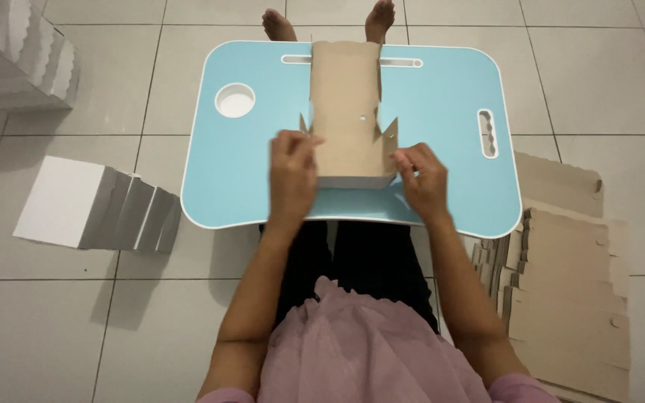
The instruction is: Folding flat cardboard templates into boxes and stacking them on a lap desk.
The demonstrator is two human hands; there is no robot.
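A brown cardboard box blank (345, 97) lies lengthwise on a light blue lap table (442, 104), its near end folded up into a low wall. My left hand (293, 175) pinches the blank's left side flap near that folded end. On the other side, my right hand (421, 179) grips the right flap. Both hands sit at the table's near edge, one on each side of the blank.
A pile of flat brown blanks (569, 298) lies on the tiled floor at the right. Folded white boxes (98, 209) are stacked at the left, and more (20, 52) at the top left. My bare feet (330, 22) show beyond the table.
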